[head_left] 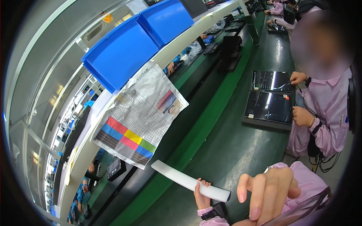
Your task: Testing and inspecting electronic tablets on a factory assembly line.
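I see the left hand gripping the white strip off-centre, so it could tip; right hand hovers apart, loosely curled.

The strip is plain white, with a thin dark edge at its near right end. The tabletop is deep green, crossed by a brighter green band. On the left, the sheet of paper is pale grey with dense dark print and blocks of red, blue, yellow, green, pink and black. Two bins are solid blue. The near sleeve is pink with fine pale stripes; the wrist strap is black. The far-right panels are glossy black, bearing pale-yellow and red tags.
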### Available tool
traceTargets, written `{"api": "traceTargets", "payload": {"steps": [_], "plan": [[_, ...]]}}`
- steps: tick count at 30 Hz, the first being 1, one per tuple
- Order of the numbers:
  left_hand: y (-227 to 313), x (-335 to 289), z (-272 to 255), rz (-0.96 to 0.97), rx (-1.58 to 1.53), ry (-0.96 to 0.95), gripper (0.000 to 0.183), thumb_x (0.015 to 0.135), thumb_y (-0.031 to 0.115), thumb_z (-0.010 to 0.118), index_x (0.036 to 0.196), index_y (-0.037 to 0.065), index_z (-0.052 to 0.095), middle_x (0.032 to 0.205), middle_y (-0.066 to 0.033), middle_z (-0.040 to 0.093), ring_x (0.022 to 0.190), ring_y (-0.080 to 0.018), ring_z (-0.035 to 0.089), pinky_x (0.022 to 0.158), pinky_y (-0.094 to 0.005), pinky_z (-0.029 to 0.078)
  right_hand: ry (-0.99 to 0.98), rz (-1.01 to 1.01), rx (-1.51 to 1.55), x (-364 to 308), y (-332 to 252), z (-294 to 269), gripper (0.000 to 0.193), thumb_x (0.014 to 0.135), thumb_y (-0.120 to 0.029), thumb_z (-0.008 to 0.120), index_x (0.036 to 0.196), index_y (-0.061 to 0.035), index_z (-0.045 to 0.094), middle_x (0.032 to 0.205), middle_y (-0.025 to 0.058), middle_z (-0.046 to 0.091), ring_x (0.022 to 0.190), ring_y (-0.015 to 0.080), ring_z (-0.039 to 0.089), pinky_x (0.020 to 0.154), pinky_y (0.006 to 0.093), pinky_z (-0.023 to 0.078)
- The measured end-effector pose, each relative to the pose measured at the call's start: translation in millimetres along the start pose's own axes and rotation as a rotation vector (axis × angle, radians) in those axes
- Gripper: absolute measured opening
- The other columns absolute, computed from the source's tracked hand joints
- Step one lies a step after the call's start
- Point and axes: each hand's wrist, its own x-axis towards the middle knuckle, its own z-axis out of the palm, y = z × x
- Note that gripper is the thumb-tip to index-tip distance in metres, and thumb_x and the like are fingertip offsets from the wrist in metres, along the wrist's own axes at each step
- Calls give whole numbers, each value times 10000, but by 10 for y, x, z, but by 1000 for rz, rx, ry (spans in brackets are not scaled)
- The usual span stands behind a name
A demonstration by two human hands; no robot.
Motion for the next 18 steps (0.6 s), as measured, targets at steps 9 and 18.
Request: {"api": "traceTargets", "payload": {"steps": [9,18], "plan": [[2,3,3,0,1,2,269,920,179,525,1109,1,456,804,-75,473,760,-186,473,808,-364,430,-26,33,14,6,-18,-35,418,958,-267,444,706,-26,674,787,129,680,820,272,595,797,395,375],[-1,5,-2,-4,0,14,276,914,183,536,1107,4,455,803,-75,474,761,-186,473,812,-366,428,233,-30,-61,-76,52,147,414,946,-221,418,653,-32,641,751,144,668,806,285,599,823,455,397]]}}
